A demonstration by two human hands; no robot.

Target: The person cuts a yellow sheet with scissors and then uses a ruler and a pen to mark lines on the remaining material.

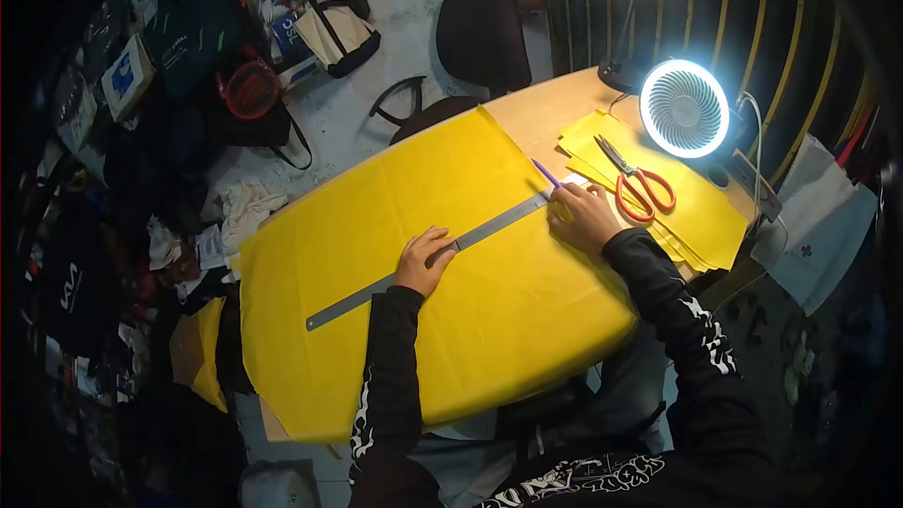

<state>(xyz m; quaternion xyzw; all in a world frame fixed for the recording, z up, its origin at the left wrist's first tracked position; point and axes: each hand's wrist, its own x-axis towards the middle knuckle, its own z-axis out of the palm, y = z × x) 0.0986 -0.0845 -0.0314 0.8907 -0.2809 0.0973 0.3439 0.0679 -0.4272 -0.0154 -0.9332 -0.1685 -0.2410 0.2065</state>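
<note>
A large sheet of yellow fabric-like material [376, 207] covers most of the table. Diagonally across it lies a long grey metal ruler [353, 304]. My left hand [425, 261] presses down on the ruler near its middle, with the fingers bent over it and the thumb apart from them. At the ruler's upper right end, my right hand [585, 216] has its fingers closed on a purple pen [543, 172]. The pen slants up and to the left; its lower end is hidden by the fingers. Scissors with orange-red handles [647, 196] lie just right of that hand.
Under the scissors are several smaller yellow pieces [710, 226]. A lit round fan lamp [685, 108] stands at the table's [536, 118] upper right corner, with a white cable beside it. Beyond the far edge is a dark chair [483, 38]. Bags and clutter crowd the floor at left.
</note>
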